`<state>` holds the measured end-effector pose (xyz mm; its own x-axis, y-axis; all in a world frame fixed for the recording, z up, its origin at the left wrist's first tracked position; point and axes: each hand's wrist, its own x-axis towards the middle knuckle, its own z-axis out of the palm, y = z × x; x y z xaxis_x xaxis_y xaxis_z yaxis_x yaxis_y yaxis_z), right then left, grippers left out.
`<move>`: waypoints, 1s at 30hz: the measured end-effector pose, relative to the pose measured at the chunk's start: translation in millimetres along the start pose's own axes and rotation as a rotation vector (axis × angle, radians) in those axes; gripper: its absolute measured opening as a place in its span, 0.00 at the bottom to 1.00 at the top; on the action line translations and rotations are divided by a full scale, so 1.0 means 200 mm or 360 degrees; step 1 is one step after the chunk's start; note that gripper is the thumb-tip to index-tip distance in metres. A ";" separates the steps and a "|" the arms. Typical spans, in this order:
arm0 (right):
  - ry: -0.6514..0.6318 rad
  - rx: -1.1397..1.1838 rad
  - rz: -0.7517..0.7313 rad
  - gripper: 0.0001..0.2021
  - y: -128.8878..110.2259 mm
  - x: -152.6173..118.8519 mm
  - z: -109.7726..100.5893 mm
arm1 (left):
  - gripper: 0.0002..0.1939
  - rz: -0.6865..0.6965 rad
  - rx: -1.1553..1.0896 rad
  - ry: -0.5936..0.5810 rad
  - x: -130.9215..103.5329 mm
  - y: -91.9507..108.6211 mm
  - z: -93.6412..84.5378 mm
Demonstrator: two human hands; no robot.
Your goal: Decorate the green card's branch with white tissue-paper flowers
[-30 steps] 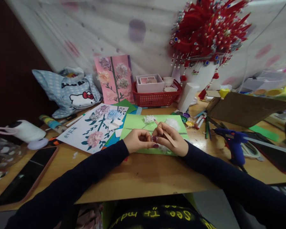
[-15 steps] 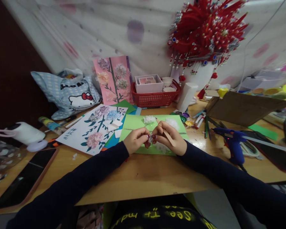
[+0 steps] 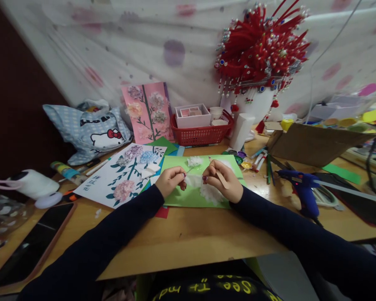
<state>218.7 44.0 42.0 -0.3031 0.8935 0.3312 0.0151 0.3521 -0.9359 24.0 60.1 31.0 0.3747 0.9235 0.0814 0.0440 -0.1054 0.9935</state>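
Between my hands a small piece of thin white paper (image 3: pixel 194 181) is stretched out. My left hand (image 3: pixel 171 182) pinches its left end between thumb and finger. Its right end is in the fingertips of my right hand (image 3: pixel 223 179), which also keeps a wooden craft stick (image 3: pixel 221 179) tucked against the palm. Below lies a light green sheet (image 3: pixel 181 200). A white ruffled paper flower (image 3: pixel 194 161) sits near its top edge. Another white ruffled flower (image 3: pixel 211 193) shows beside and under my right hand, partly covered by it.
A blue glue gun (image 3: pixel 303 190) lies on the right with a long glue stick. White paper with flowers (image 3: pixel 94 186) is at left, near a phone (image 3: pixel 34 238). Behind stand a red basket (image 3: pixel 203 134), small paint pots (image 3: pixel 246 165) and a red beaded headdress (image 3: pixel 260 54).
My hands have moved apart from each other, and the white paper now spans the gap between them. The view has tilted up slightly.
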 end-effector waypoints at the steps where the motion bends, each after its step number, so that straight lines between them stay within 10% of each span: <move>1: 0.0009 0.0000 0.0001 0.13 0.00 0.00 0.00 | 0.09 -0.0003 -0.0001 -0.0001 0.00 0.00 -0.01; 11: 0.0083 -0.0396 -0.0171 0.12 0.04 0.01 -0.02 | 0.05 -0.0091 0.0081 0.0214 0.05 -0.01 -0.12; 16: -0.0225 -0.0576 -0.0250 0.11 0.06 -0.01 0.00 | 0.05 -0.0120 -0.0015 0.0275 0.07 -0.01 -0.15; 23: 0.0046 -0.0590 -0.0383 0.15 0.01 0.00 0.00 | 0.08 -0.0112 -0.0097 -0.0017 0.03 0.02 -0.09; 30: -0.0343 -0.0076 -0.0054 0.19 0.05 -0.02 0.04 | 0.08 -0.0013 0.0084 -0.0228 -0.01 0.03 -0.02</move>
<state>211.3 42.5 30.1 -0.5007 0.8026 0.3244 0.0452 0.3985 -0.9161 19.8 59.5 37.8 0.5021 0.8629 0.0574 0.0948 -0.1209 0.9881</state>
